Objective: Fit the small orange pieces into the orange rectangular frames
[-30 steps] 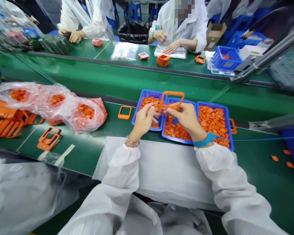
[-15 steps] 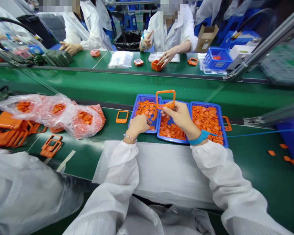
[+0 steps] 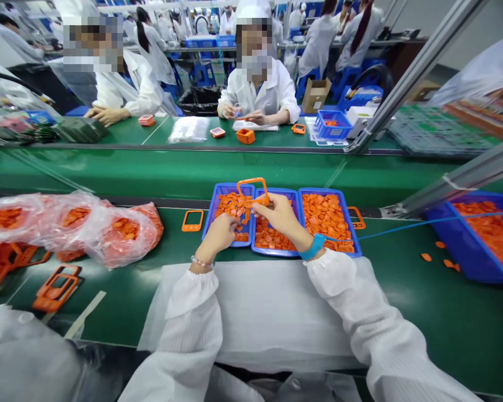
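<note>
My right hand (image 3: 283, 215) pinches a thin orange plastic frame (image 3: 252, 180) and holds it upright above the trays. Over the near part of the left blue tray (image 3: 210, 211) is my left hand (image 3: 221, 234), its fingers closed together; whatever they hold is hidden. Small flat orange pieces (image 3: 228, 202) lie loosely in that tray. The middle blue tray (image 3: 276, 254), under my right hand, holds more orange pieces. Beside it, the right blue tray (image 3: 351, 223) is heaped with them.
Single orange frames (image 3: 191, 228) lie left and right of the trays. Plastic bags of orange pieces (image 3: 126, 229) and stacked frames (image 3: 57, 290) are on the left. White sheeting (image 3: 276, 312) covers the near bench. A blue bin (image 3: 465, 240) stands right, and co-workers (image 3: 257, 95) sit opposite.
The view has tilted up and turned slightly right. My hands stay over the trays, the right still holding the frame. The co-worker opposite has withdrawn a hand from the orange frame stack.
</note>
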Available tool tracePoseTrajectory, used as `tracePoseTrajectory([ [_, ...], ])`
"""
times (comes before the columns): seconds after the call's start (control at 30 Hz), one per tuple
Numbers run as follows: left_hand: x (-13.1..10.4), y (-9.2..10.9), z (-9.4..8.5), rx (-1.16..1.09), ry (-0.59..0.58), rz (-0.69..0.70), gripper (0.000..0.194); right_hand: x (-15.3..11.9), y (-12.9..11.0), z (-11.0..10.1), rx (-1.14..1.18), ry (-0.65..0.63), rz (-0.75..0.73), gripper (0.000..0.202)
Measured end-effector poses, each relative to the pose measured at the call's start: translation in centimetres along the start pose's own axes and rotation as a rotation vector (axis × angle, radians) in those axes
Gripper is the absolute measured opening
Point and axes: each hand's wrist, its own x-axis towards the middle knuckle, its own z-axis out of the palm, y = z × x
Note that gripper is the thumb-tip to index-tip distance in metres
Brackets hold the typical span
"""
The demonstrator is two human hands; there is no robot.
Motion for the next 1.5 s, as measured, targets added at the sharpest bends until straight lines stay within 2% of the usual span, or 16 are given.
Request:
tracePoseTrajectory([
  [0.07, -0.1, -0.1, 0.0, -0.144, 0.123, -0.033, 0.028, -0.1, 0.1, 0.1, 0.003, 0.006, 0.005, 0.022],
  [0.17, -0.2, -0.1, 0.1, -0.495, 0.255, -0.126, 0.022, -0.1, 0.4, 0.2, -0.027, 0.019, 0.012, 0.021],
  [0.3, -0.5, 0.5, 0.2, -1.002, 0.349, -0.212, 0.019, -0.3, 0.9, 0.5, -0.117, 0.034, 0.041, 0.019],
  [0.5, -1.3, 1.9, 0.3, -1.319, 0.409, -0.205, 0.036, -0.5, 1.3, 1.2, -0.036, -0.005, 0.087, 0.024],
  [0.63, -1.6, 2.6, 0.4, -1.341, 0.451, -0.212, 0.033, -0.6, 1.2, 1.6, 0.08, 0.011, 0.15, 0.034],
  [0.8, -1.6, 2.7, 0.5, -1.331, 0.562, -0.198, 0.025, -0.9, 0.7, 2.0, 0.186, -0.005, 0.234, 0.044],
  [0.9, -1.6, 2.6, 0.5, -1.363, 0.555, -0.177, 0.023, -1.1, 0.6, 2.2, 0.199, -0.025, 0.248, 0.046],
  [1.07, -1.6, 2.9, 0.5, -1.397, 0.532, -0.178, 0.026, -1.3, 0.3, 2.2, 0.169, -0.066, 0.242, 0.048],
  [1.33, -1.4, 2.6, 1.1, -1.338, 0.625, -0.171, 0.028, -1.7, -0.3, 2.5, 0.138, -0.114, 0.203, 0.044],
  [1.5, -1.3, 2.4, 1.4, -1.267, 0.649, -0.103, 0.033, -2.1, -0.4, 2.5, 0.043, -0.127, 0.126, 0.038],
])
